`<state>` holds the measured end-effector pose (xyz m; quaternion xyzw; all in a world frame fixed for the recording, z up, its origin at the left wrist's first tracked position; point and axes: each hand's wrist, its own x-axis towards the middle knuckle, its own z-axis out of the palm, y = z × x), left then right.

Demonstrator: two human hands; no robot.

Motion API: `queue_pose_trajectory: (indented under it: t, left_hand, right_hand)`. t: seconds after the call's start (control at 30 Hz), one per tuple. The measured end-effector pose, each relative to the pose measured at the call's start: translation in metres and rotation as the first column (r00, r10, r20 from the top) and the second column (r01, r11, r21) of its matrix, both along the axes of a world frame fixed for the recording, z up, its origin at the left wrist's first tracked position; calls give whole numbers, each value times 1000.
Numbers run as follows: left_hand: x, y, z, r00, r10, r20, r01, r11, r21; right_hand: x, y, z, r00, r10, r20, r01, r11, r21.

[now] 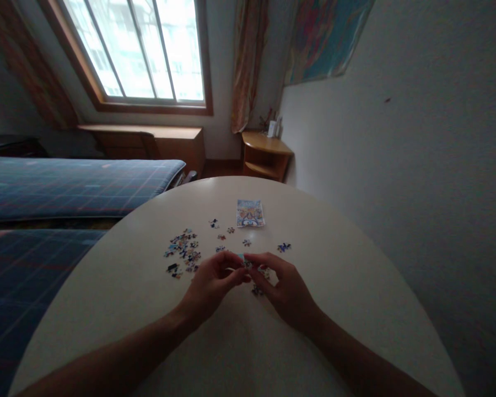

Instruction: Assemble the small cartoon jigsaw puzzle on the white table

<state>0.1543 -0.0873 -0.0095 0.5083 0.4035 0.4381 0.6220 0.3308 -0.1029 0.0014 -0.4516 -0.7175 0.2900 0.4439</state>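
Observation:
Between the fingertips of both hands is a small jigsaw puzzle piece (247, 263), partly covered by the fingers. My left hand (215, 278) pinches it from the left, and my right hand (279, 281) pinches it from the right, the two hands nearly touching. Under and beside the right fingers lie a few more pieces (257, 290), partly hidden. A loose heap of puzzle pieces (184, 246) spreads on the table to the left of my left hand. Single pieces (247, 242) are scattered just beyond the hands, and a small dark blue cluster (284, 247) lies to the right.
The round pale table (347, 309) carries a colourful picture sheet (250, 213) beyond the pieces. A bed with a blue plaid cover (74, 187) stands at the left. A wall (430, 165) runs along the right, and a wooden corner shelf (267, 143) stands behind the table.

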Motion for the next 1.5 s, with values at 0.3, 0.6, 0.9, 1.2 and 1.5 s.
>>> queue_pose_trajectory:
  t: [0.3,0.6,0.9,1.2,1.5]
  left_hand:
    - [1,2,-5,1000,-5,-14,6,996,92]
    - [-2,9,-17,977,27,-212,29,966,256]
    - [-7,12,-27,769,220,-600,228,782,580]
    - [-8,3,-22,563,109,-819,638,573,515]
    - [-9,5,-21,540,83,-837,671,557,488]
  right_hand:
    - [3,0,-2,999,-39,5,39,997,-72]
    - [7,5,-5,996,-77,52,80,996,-50]
    - [20,15,1,985,-102,139,110,993,-48]
    - [62,43,9,941,-186,284,187,982,24]
    - [84,25,-14,926,-36,377,41,999,-7]
